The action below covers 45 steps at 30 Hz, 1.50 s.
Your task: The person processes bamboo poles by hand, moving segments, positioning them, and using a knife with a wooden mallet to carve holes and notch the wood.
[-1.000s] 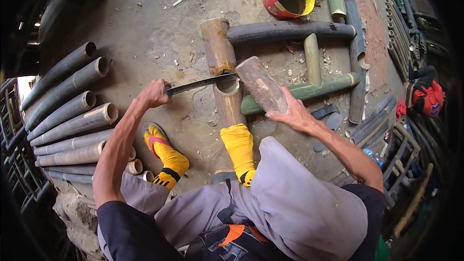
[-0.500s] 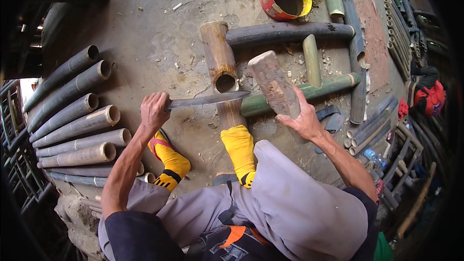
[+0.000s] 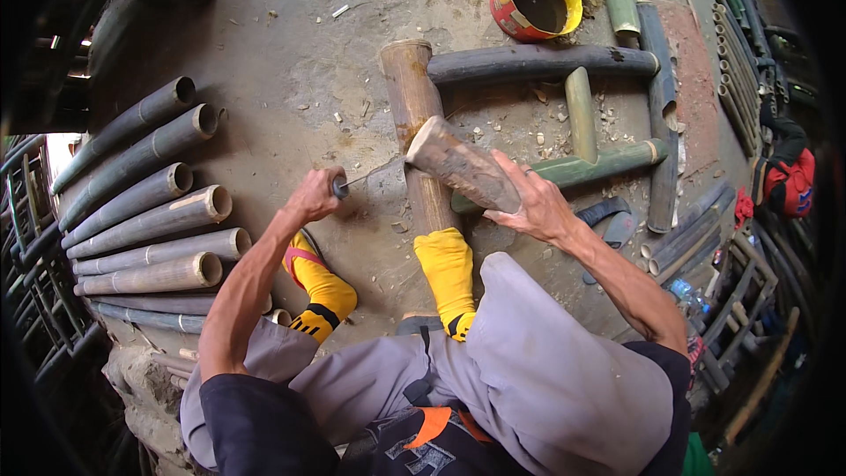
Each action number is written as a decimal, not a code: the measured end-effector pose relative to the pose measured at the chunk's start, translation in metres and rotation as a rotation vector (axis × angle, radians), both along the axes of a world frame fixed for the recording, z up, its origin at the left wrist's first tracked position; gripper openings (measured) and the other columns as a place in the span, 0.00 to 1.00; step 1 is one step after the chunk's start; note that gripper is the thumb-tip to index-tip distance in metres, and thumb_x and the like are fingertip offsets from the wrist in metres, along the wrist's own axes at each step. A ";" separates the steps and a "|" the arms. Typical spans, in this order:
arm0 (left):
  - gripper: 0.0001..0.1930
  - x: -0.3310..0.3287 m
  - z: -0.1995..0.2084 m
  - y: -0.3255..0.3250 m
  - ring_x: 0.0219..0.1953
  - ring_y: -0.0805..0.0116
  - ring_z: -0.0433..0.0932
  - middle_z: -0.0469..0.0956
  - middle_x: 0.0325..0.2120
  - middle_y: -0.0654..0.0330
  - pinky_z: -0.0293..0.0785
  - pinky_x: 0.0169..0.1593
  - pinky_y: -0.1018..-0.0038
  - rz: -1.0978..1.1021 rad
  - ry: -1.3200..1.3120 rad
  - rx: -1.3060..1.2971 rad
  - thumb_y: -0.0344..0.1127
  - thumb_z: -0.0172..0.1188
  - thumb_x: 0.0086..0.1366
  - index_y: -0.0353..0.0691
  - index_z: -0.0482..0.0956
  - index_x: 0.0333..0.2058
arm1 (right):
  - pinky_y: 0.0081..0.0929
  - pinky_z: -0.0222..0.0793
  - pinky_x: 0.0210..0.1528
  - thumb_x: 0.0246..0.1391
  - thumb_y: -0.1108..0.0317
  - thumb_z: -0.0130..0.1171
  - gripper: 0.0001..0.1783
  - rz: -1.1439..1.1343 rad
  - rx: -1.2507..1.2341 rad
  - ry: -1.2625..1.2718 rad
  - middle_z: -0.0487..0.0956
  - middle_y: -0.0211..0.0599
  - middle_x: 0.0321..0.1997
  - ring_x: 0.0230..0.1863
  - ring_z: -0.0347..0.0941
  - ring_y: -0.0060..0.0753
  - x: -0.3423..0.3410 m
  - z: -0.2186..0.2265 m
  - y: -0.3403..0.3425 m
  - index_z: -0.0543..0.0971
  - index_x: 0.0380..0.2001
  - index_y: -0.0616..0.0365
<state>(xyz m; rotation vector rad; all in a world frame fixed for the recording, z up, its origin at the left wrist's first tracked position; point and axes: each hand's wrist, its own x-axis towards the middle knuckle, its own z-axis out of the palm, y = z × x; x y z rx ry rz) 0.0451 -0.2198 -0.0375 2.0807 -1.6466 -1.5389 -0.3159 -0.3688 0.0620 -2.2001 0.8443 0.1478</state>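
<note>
My left hand [image 3: 314, 197] is closed round the handle of a long knife [image 3: 377, 171]. Its thin blade is seen nearly edge-on and reaches to a thick brown bamboo post [image 3: 411, 88] on the ground. In my right hand [image 3: 539, 201] is a worn wooden block [image 3: 465, 164], tilted over the post. The block's far end covers the blade's tip and the post's cut hole; whether it touches the blade I cannot tell. My foot in a yellow sock [image 3: 445, 269] presses on the post's near end. Dark and green bamboo poles [image 3: 546, 62] join the post as a frame.
Several cut bamboo poles [image 3: 150, 247] lie fanned out at the left. A red and yellow bucket [image 3: 536, 2] of dark liquid stands at the far side. Sandals [image 3: 608, 220], more bamboo [image 3: 692, 225] and a plastic bottle [image 3: 687, 293] lie at the right.
The knife has turned from flat to edge-on, its blade now at the post. The block has swung down and leftward over the post, hiding the hole. The view has shifted slightly.
</note>
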 end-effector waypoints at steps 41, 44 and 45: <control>0.11 -0.171 0.020 -0.024 0.32 0.75 0.77 0.80 0.32 0.62 0.74 0.37 0.78 0.621 0.394 -0.384 0.26 0.60 0.56 0.37 0.78 0.40 | 0.47 0.62 0.54 0.49 0.57 0.63 0.33 -1.430 -0.536 0.313 0.74 0.55 0.46 0.50 0.68 0.55 -0.178 -0.106 0.075 0.66 0.56 0.59; 0.10 -0.170 0.020 -0.025 0.31 0.76 0.77 0.80 0.31 0.63 0.74 0.35 0.79 0.591 0.389 -0.410 0.26 0.59 0.57 0.37 0.79 0.39 | 0.49 0.62 0.56 0.48 0.54 0.64 0.39 -1.455 -0.480 0.403 0.73 0.59 0.49 0.54 0.67 0.59 -0.186 -0.116 0.077 0.61 0.60 0.57; 0.10 -0.168 0.020 -0.027 0.31 0.76 0.77 0.80 0.30 0.63 0.74 0.36 0.79 0.594 0.388 -0.392 0.26 0.59 0.57 0.37 0.79 0.39 | 0.49 0.63 0.57 0.47 0.53 0.64 0.41 -1.477 -0.433 0.424 0.72 0.60 0.50 0.55 0.66 0.60 -0.182 -0.115 0.070 0.60 0.61 0.56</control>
